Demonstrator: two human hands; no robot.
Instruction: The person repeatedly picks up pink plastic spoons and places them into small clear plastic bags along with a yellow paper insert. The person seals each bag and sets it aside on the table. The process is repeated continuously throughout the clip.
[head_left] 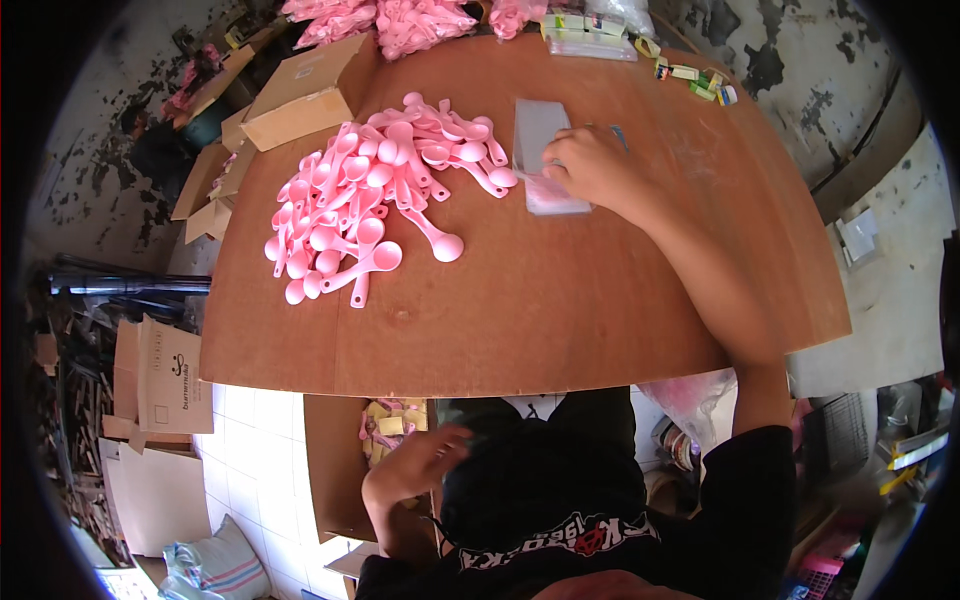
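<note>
My right hand [592, 168] reaches across the table onto a stack of clear plastic bags [541, 115]. Its fingers are bent and pinched at the edge of a bag, and a thin fold of plastic stretches left from the fingertips. A small blue edge shows behind the knuckles; what it belongs to is hidden. Left of the stack spreads a large heap of pink measuring spoons [352, 185], some with their handles crossed. Below the table's front edge, my left hand [415, 466] hovers near my lap, slightly blurred, its fingers apart with nothing visible in them.
The brown wooden table [560, 310] curves around me. A cardboard box [310, 92] stands at its far left. Bags of pink pieces [425, 25] line the far edge, and small yellow-green rolls [703, 84] lie far right. An open carton [335, 460] with pink and yellow pieces sits below.
</note>
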